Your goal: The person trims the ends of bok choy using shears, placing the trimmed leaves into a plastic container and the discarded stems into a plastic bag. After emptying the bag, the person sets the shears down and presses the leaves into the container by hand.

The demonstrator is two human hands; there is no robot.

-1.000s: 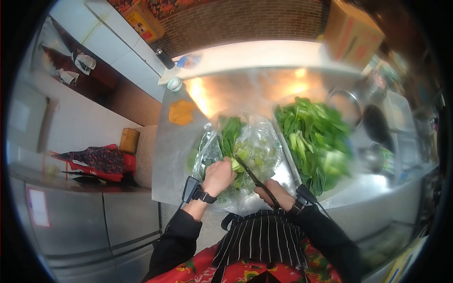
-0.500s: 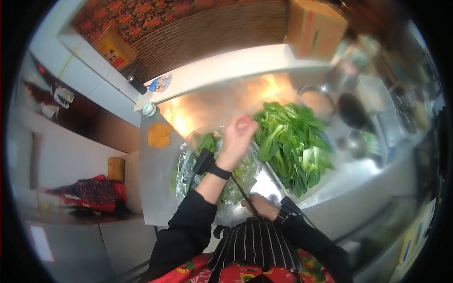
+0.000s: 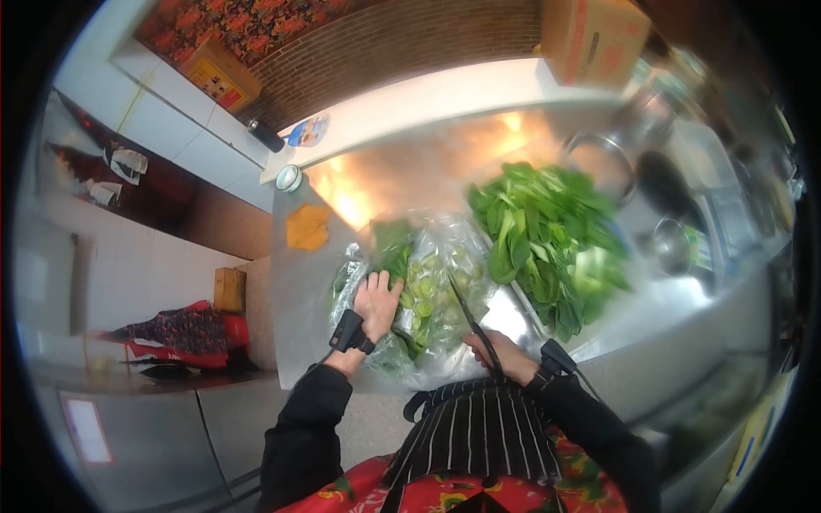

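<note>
My left hand [image 3: 376, 304] rests on leafy greens in a clear plastic bag [image 3: 462, 248], its thumb apart from its fingers. The fingertips reach down among the leaves, partly hidden. Inside the bag are bok choy [image 3: 421, 286], with pale cut stem ends showing. My right hand [image 3: 510, 356] grips a dark, narrow knife [image 3: 467, 309] near the counter's front edge, its blade angled away from me over the bag's right side. Right of the bag, a big heap of loose bok choy [image 3: 547, 231] lies on a metal tray [image 3: 520, 303].
On the steel counter [image 3: 301, 329], an orange cloth [image 3: 308, 227] and a small bowl [image 3: 289, 178] lie at the left. Pans and a metal bowl [image 3: 671, 244] stand at the right. A cardboard box [image 3: 594, 43] sits on the back ledge.
My left hand has moved from beside the bok choy heap, left and toward me, onto the greens in the bag. My right hand keeps hold of the knife; the view has shifted slightly.
</note>
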